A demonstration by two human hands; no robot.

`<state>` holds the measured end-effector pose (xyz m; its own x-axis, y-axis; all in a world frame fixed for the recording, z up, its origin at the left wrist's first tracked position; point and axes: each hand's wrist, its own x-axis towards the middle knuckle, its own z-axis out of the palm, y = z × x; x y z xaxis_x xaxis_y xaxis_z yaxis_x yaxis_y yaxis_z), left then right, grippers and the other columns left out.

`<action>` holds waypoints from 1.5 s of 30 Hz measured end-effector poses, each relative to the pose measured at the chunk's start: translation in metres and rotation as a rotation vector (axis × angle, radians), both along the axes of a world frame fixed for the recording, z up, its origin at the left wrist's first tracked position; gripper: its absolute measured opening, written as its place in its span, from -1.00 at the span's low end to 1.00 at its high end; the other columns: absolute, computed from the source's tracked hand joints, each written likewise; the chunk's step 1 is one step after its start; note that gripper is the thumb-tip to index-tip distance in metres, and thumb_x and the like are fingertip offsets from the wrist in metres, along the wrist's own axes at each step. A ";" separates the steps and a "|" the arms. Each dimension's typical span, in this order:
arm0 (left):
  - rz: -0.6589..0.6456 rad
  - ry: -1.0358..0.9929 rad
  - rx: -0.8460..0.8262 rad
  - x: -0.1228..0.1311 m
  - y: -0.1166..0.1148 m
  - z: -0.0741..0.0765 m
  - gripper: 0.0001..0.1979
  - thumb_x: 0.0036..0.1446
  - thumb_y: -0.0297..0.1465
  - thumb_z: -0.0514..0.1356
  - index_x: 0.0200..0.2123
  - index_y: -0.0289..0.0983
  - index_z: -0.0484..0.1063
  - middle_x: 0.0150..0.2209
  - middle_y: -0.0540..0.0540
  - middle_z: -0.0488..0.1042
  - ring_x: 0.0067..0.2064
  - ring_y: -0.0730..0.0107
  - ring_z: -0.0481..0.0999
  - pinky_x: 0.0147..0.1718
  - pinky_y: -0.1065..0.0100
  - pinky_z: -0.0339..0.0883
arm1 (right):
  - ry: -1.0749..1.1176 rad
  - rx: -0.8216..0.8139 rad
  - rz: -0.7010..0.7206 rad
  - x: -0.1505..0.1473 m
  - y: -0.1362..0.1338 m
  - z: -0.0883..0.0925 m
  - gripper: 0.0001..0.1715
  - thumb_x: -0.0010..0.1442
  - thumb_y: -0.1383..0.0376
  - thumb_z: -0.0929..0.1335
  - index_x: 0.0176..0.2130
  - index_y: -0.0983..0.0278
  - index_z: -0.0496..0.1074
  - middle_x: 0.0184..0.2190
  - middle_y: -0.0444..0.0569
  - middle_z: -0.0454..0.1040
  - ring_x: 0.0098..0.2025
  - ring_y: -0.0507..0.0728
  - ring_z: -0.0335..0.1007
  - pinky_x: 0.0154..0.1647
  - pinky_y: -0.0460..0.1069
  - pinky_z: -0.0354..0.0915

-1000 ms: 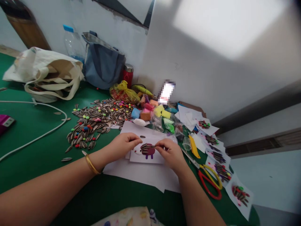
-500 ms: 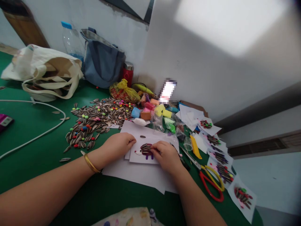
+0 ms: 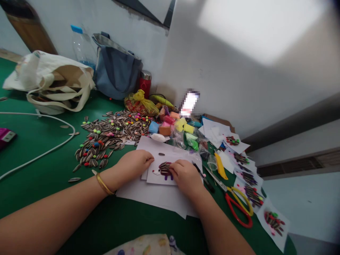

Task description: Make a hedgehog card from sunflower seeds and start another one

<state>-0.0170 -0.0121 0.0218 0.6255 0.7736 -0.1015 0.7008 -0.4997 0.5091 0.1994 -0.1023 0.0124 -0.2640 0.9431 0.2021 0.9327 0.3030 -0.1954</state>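
A small white paper card (image 3: 154, 180) lies on larger white sheets (image 3: 140, 194). On it is a hedgehog figure (image 3: 165, 169) with a white face, red dots, purple legs and striped sunflower seeds over its back. My left hand (image 3: 136, 163), closed, holds the card's left edge with thumb and finger together. The fingers of my right hand (image 3: 186, 176) pinch a sunflower seed at the right side of the hedgehog's back; their tips partly cover it. One loose sunflower seed (image 3: 161, 154) lies above the figure.
Left of the sheets spreads a pile of sunflower seeds (image 3: 119, 127) with coloured bits. Clay blocks (image 3: 164, 130) sit behind. At right are scissors (image 3: 228, 193), a yellow cutter (image 3: 221, 166), a black pen (image 3: 207, 181) and several finished cards (image 3: 273, 225). Bags (image 3: 117, 71) stand at back.
My right hand has shifted slightly left and down over the hedgehog's back, uncovering more of the black pen. My left hand stays on the card.
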 end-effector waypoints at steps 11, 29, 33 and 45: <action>-0.002 -0.002 0.002 0.000 0.000 0.000 -0.65 0.23 -0.26 0.03 -0.19 -0.20 0.61 -0.19 -0.18 0.62 -0.17 0.12 0.56 -0.23 0.26 0.30 | -0.045 0.014 0.020 -0.003 0.001 0.000 -0.82 0.27 0.38 0.33 -0.28 0.29 0.55 -0.34 0.04 0.54 -0.26 0.17 0.43 -0.19 0.03 0.29; 0.227 -0.695 -1.062 0.006 -0.015 0.019 -0.60 0.14 -0.24 0.02 -0.07 -0.29 0.50 -0.44 -0.03 0.42 -0.63 0.58 0.07 -0.66 0.44 -0.15 | 0.299 0.181 -0.043 0.011 -0.005 0.017 -0.81 0.32 0.35 0.28 -0.15 0.26 0.49 -0.26 0.03 0.53 -0.17 0.17 0.41 -0.11 0.07 0.31; 0.180 -0.793 -1.211 0.008 -0.022 0.019 -0.64 0.09 -0.32 0.11 -0.07 -0.31 0.50 -0.41 -0.03 0.39 -0.61 0.63 0.07 -0.67 0.46 -0.26 | 0.350 0.206 -0.006 0.002 -0.006 0.017 -0.80 0.32 0.34 0.28 -0.14 0.25 0.49 -0.26 0.03 0.53 -0.18 0.17 0.41 -0.12 0.07 0.32; 0.073 -0.784 -1.244 0.012 -0.029 0.016 -0.51 0.15 -0.25 0.20 0.13 -0.26 0.36 -0.49 0.06 0.32 -0.59 0.62 0.07 -0.64 0.45 -0.22 | 0.512 0.061 0.070 -0.022 -0.014 0.024 -0.80 0.27 0.31 0.31 -0.13 0.21 0.51 -0.25 0.02 0.49 -0.17 0.15 0.41 -0.12 0.05 0.34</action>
<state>-0.0054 -0.0411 0.0376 0.7976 0.4753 -0.3713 0.0534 0.5576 0.8284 0.1774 -0.1164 0.0360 -0.1788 0.9092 0.3761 0.6990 0.3864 -0.6017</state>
